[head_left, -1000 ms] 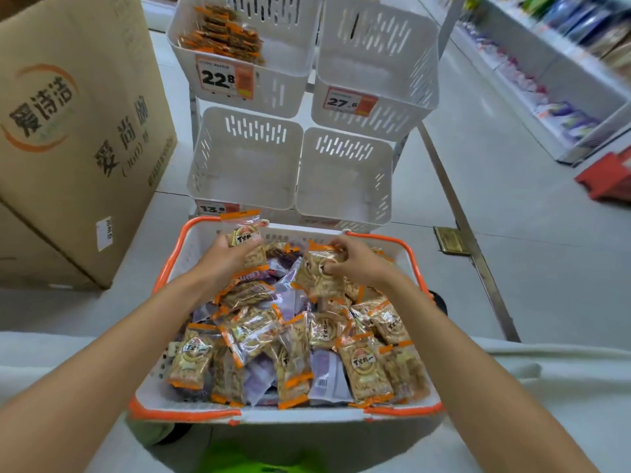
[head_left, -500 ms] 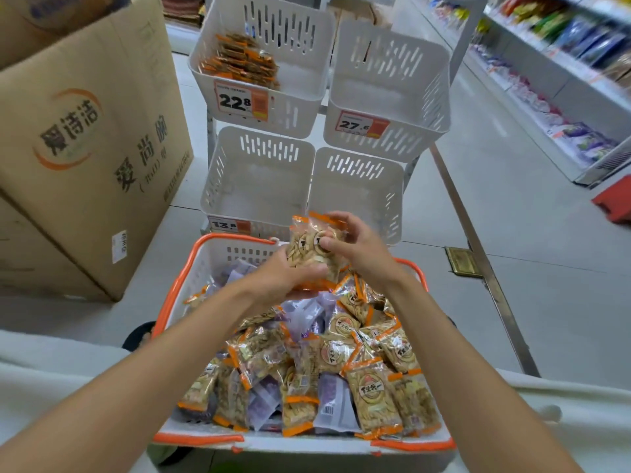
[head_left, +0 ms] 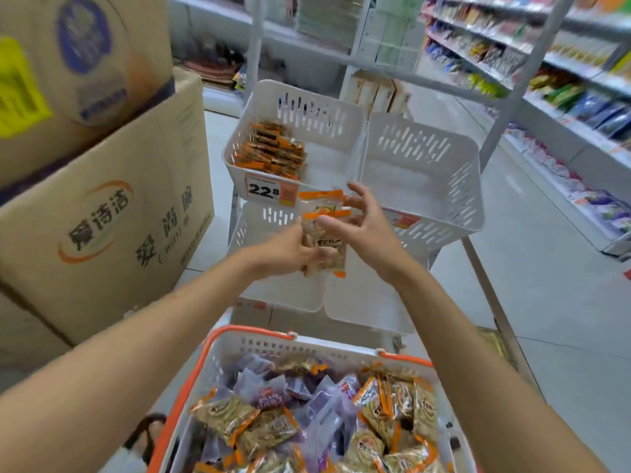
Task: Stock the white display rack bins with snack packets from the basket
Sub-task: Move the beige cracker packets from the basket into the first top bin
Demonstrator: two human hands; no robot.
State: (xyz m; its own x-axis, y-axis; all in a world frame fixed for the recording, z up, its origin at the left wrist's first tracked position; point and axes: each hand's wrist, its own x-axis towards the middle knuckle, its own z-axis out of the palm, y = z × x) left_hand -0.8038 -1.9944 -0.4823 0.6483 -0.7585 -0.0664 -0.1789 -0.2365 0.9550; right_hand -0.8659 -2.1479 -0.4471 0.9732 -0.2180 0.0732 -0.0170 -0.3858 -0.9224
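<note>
snack packets (head_left: 323, 238): two clear, orange-edged, stacked | left hand (head_left: 283, 252): fingers curled round them | right hand (head_left: 363, 230): fingers splayed, thumb touching | bin (head_left: 307, 110) beyond fingertips: orange packs | basket (head_left: 191, 387) below: mixed packets

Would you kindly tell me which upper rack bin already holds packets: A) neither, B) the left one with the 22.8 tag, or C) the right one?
B: orange-edged packets lie in the upper-left bin above the 22.8 tag, while the upper-right bin shows a bare floor.
</note>
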